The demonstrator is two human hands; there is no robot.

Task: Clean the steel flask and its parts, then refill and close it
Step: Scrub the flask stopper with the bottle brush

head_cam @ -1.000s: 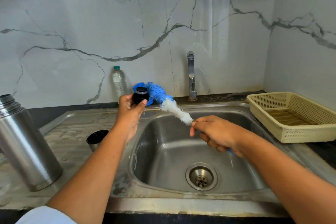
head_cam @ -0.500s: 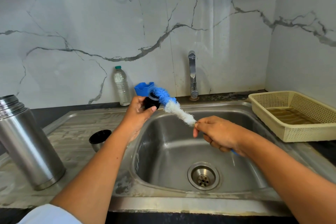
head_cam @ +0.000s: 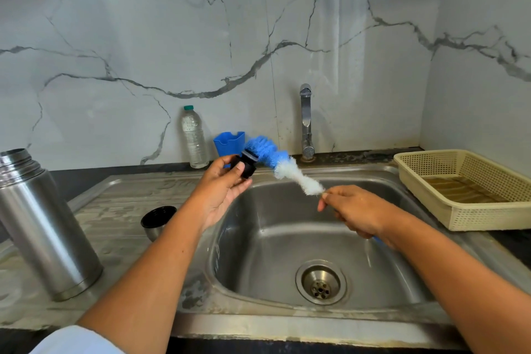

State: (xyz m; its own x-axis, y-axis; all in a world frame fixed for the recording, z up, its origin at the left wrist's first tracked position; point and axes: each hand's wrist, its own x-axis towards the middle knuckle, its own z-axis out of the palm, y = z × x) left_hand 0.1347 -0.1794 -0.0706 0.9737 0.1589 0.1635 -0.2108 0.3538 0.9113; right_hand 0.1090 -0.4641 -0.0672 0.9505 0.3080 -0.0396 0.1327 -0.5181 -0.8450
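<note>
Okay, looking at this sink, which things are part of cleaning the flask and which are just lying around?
Job: steel flask, black stopper in the left hand, bottle brush in the right hand, cup lid, sink, tap.
Lying about: plastic bottle, blue holder, cream basket.

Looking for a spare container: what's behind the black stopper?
A blue plastic container stands behind the black flask stopper; the stopper and the blue-and-white bottle brush hide its lower right part.
</note>
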